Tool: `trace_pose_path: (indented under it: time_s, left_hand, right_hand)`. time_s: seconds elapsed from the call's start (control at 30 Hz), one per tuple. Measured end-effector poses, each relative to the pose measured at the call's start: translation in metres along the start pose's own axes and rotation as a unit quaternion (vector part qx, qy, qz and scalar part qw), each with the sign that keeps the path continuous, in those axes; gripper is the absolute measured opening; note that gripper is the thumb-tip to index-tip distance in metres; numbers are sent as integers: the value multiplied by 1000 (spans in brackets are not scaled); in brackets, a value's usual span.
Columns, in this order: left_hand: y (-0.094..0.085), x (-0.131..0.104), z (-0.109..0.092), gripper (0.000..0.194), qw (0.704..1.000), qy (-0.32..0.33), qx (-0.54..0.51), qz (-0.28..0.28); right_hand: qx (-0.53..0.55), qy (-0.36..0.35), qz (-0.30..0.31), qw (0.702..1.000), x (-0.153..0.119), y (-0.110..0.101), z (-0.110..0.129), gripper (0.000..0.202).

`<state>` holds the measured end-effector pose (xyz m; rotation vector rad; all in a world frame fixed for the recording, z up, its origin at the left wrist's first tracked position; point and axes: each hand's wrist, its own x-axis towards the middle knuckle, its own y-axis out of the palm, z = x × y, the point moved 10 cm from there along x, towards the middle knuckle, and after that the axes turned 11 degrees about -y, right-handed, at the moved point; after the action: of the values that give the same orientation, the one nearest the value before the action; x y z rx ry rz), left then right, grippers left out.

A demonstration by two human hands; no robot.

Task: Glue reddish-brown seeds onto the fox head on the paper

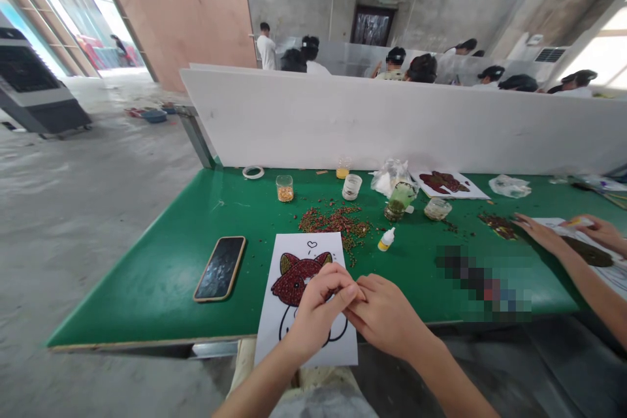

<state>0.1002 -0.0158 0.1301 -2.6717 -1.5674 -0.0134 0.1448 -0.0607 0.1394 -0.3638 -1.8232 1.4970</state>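
We are bent over a printed sheet (313, 255) with a cartoon animal outline, lying at the near edge of the green table (161, 274) and overhanging it a little toward our lap. The head of the figure is already packed with dark red seeds; the body below is bare outline. Our left hand (318, 310) and right hand (385, 313) meet over the lower part of the drawing, fingertips pinched together where thumb and forefinger touch (whatever sits between them is too small to see, so we cannot tell if a seed is held).

To do this well, we judge it best to keep both wrists low and steady, set each grain just beside the last along the black line, and press lightly so the row does not shift. The overhang calls for care: a lean on the near edge could tip the sheet.

The loose heap of red seeds (337, 221) lies just beyond the sheet, with a small glue bottle (386, 240) to its right, within easy reach. A phone (220, 268) rests to the left, apart from the sheet. Cups (285, 188) and a bag stand farther back by the white partition (392, 124). At the right another person's hands (568, 235) work on their own sheet, well apart from ours
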Motion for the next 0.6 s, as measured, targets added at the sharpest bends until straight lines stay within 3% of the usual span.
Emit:
trace_pose_path:
  time_s: [0.2, 0.33, 0.47, 0.6]
  left_hand:
    - [-14, -3, 2, 27, 999, 18, 37, -14]
    - [-39, -5, 15, 22, 997, 6, 61, -51]
    - [-90, -8, 34, 24, 983, -17, 125, -134]
    - [-161, -19, 61, 30, 928, -49, 273, -249]
  right_hand:
    - [2, 14, -7, 1000, -3, -1, -4, 22]
    - [19, 28, 15, 999, -9, 3, -8, 23]
    - [50, 93, 44, 993, -25, 18, -28, 22]
    - [71, 175, 73, 979, -52, 42, -57, 20]
